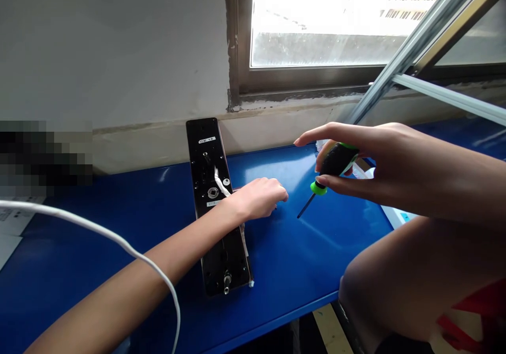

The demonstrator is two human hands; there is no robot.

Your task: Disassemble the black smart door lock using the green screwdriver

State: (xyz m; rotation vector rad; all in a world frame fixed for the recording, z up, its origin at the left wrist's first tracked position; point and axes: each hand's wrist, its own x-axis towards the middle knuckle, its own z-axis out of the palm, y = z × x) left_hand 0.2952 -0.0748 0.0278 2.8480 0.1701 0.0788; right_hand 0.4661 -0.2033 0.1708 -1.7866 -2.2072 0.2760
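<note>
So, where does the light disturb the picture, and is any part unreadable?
Head view: the window is washed out nearly white, and pale glare lies on the blue table; same head view: the far left is coarsely pixelated, hiding detail, while the screwdriver reads clearly.

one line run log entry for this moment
right hand: holding screwdriver, shaft pointing down | left hand: by black panel, grip unclear | black panel: on blue table, under left forearm

The head-worn camera looks forward and down at the nearby blue table (284,259), window (324,22) upper right.
</note>
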